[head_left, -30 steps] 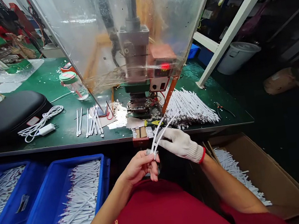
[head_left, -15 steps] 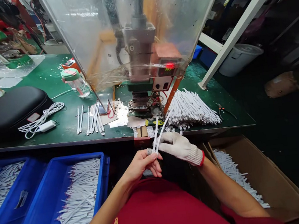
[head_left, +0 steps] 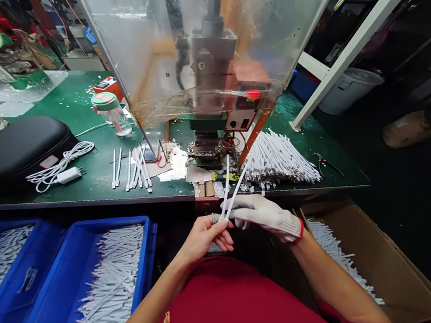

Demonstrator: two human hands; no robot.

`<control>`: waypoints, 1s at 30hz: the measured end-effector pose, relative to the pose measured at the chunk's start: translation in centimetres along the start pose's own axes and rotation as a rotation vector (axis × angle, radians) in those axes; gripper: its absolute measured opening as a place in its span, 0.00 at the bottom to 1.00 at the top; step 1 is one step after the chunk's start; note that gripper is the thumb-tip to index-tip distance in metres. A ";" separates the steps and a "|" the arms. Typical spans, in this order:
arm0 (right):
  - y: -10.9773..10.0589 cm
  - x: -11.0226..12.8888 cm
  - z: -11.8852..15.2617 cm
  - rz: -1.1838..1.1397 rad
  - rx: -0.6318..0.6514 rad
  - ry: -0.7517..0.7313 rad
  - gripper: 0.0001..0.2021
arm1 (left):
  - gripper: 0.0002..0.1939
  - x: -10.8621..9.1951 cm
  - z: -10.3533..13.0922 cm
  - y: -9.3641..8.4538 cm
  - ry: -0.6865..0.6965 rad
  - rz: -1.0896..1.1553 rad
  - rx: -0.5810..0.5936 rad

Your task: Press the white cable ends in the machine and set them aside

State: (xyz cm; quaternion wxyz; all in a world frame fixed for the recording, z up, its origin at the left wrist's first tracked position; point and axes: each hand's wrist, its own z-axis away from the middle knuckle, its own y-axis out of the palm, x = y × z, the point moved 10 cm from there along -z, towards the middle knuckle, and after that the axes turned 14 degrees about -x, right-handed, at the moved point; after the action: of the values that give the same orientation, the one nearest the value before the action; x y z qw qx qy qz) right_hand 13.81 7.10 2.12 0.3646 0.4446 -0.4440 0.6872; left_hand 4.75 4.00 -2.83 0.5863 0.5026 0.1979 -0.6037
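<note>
My left hand (head_left: 205,233) is bare, with a grey band round one finger. Between its thumb and fingers it pinches two white cable-like strips (head_left: 232,187), whose free ends fan out upward toward the machine. My right hand (head_left: 267,214) wears a white knitted glove with a red cuff. Its fingers are stretched out and slightly parted beside the strips' lower part, the tips partly behind them; whether they touch is unclear. Beyond the hands stands a press (head_left: 207,144) behind a clear guard. A large heap of similar strips (head_left: 281,157) lies to its right.
Several strips (head_left: 136,170) lie left of the press. Blue crates (head_left: 75,245) at lower left and a cardboard box (head_left: 387,244) at lower right contain more. A bottle (head_left: 112,114), a charger cable (head_left: 66,169), a black padded seat (head_left: 14,155) and pliers (head_left: 323,162) are on the green bench.
My right hand has shifted slightly right, away from my left, and more of its lower fingers show. My left hand still pinches the two strips. The view has turned slightly left.
</note>
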 end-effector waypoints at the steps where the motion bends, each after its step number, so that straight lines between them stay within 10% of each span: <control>1: 0.0 0.1 -0.2 -0.099 -0.027 0.029 0.17 | 0.24 0.2 -0.1 0.0 -0.006 -0.008 -0.009; 6: -0.8 -0.2 -1.6 -0.262 -0.226 0.123 0.19 | 0.25 0.5 -0.2 0.2 -0.046 -0.023 -0.028; 30: 0.8 -3.6 -9.0 -0.493 -0.242 0.209 0.20 | 0.26 0.1 -2.8 -1.7 -0.028 -0.010 -0.165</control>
State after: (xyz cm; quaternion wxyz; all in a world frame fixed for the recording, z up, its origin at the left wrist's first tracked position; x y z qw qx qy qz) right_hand 11.71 14.84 -3.33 0.6145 0.4193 -0.3613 0.5622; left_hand 4.24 6.70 -4.69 0.6254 0.4430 0.2412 -0.5954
